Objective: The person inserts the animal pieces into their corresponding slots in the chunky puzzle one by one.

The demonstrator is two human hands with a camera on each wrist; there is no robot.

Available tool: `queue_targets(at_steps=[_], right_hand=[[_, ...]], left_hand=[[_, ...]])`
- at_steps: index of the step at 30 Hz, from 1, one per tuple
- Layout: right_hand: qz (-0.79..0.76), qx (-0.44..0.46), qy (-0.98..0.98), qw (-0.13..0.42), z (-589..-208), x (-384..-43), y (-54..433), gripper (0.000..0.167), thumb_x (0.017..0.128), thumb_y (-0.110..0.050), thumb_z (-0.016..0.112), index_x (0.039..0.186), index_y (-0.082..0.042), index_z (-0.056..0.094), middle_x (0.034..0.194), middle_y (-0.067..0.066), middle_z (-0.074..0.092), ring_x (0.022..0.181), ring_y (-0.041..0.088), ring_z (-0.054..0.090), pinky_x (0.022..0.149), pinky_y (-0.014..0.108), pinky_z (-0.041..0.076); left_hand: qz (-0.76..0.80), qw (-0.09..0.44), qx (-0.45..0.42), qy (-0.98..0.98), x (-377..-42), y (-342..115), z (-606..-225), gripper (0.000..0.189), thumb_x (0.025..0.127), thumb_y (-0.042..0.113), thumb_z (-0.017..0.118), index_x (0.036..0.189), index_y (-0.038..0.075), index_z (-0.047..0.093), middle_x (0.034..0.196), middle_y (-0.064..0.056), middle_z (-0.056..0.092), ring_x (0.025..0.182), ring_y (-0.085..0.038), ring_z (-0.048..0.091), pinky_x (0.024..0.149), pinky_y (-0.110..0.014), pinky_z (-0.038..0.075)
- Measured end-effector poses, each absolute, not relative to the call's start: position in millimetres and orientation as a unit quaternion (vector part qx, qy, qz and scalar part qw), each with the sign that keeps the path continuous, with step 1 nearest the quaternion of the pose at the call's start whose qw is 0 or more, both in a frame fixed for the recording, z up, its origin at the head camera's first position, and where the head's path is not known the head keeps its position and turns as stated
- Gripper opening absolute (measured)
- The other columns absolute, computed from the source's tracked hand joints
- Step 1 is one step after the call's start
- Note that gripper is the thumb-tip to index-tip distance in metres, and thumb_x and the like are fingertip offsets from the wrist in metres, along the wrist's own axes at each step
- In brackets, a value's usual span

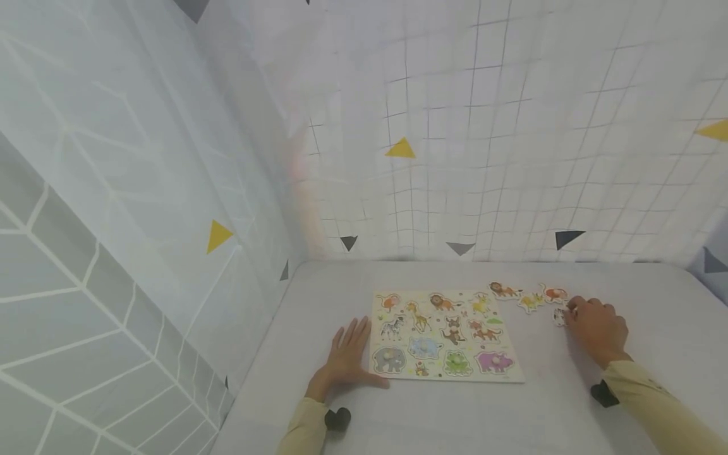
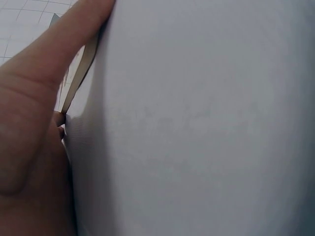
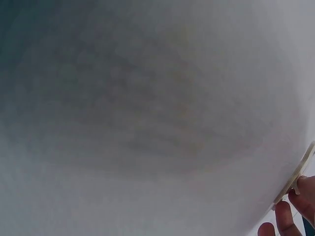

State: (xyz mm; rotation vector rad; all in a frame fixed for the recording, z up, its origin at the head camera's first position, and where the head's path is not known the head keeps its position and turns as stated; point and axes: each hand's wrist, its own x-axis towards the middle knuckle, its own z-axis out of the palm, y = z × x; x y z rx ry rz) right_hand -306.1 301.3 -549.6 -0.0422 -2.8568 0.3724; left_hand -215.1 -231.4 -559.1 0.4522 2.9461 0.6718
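A wooden animal puzzle board (image 1: 446, 376) lies flat on the table. Beside its left edge my left hand (image 1: 347, 357) rests with fingers spread, the thumb along the near left corner. That thumb (image 2: 54, 49) and the board's edge (image 2: 81, 69) show in the left wrist view. To the right of the board, my right hand (image 1: 600, 328) pinches a zebra puzzle piece (image 1: 560, 316), partly hidden by the fingers. In the right wrist view, fingertips (image 3: 283, 214) hold that piece (image 3: 295, 179) by its small knob, tilted at the lower right.
Past the board's far right corner lie a lion piece (image 1: 503, 290), a yellow animal piece (image 1: 530, 302) and a red-orange monkey piece (image 1: 554, 293). On the board, an elephant (image 1: 389, 360), a frog (image 1: 457, 363) and a purple animal (image 1: 495, 361) bear knobs. A patterned curtain (image 1: 432, 189) hangs behind.
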Motion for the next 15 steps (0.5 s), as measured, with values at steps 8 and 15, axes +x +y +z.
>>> queue_targets(at_steps=[8, 15], right_hand=[[0.122, -0.011, -0.982, 0.145, -542.7, -298.0, 300.8, 0.025, 0.094, -0.015, 0.065, 0.106, 0.007, 0.065, 0.099, 0.035, 0.063, 0.081, 0.05, 0.06, 0.053, 0.052, 0.048], [0.145, -0.009, -0.974, 0.172, -536.8, -300.1, 290.0, 0.027, 0.093, -0.016, 0.063, 0.107, 0.007, 0.065, 0.115, 0.039, 0.061, 0.1, 0.057, 0.057, 0.067, 0.063, 0.051]], left_hand=[[0.212, 0.057, 0.137, 0.966, -217.2, -228.0, -557.5, 0.144, 0.061, 0.074, 0.085, 0.166, 0.011, 0.01, 0.177, -0.006, 0.007, 0.165, -0.032, 0.002, 0.133, -0.062, -0.001], [0.211, 0.063, 0.141, 0.965, -215.0, -228.5, -554.4, 0.143, 0.063, 0.075, 0.084, 0.166, 0.011, 0.009, 0.177, -0.005, 0.006, 0.165, -0.033, 0.001, 0.133, -0.061, 0.0]])
